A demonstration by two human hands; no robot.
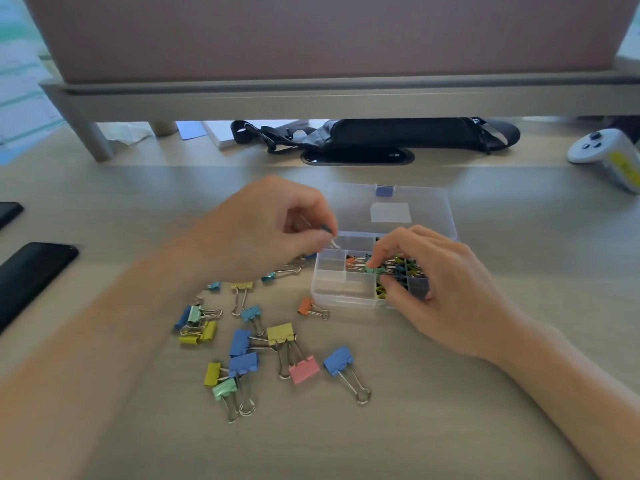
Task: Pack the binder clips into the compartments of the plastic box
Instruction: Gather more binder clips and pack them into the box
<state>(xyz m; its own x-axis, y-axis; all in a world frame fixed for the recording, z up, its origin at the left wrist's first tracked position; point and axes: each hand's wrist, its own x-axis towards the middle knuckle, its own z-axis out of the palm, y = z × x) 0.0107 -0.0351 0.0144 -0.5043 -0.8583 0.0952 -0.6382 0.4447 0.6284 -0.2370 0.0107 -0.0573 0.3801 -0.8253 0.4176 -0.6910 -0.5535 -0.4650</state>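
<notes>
Plastic box (pixel 330 289) open on the desk (pixel 450 427), lid (pixel 426 202) folded back beyond it, its right-hand compartments packed with clips. The left hand (pixel 270 230) pinches a small binder clip (pixel 329 233) just above the box's far-left corner, while the right hand (pixel 446 289) lies curled over the packed compartments, grasp not discernible. Loose binder clips (pixel 277 341) lie scattered left of and before the box; the lid's white label (pixel 390 212) and the yellow tag (pixel 623 166) on the controller (pixel 599 147) far right are unreadable, with a black pouch (pixel 398 133) beyond the box and a dark phone (pixel 31 271) well left.
</notes>
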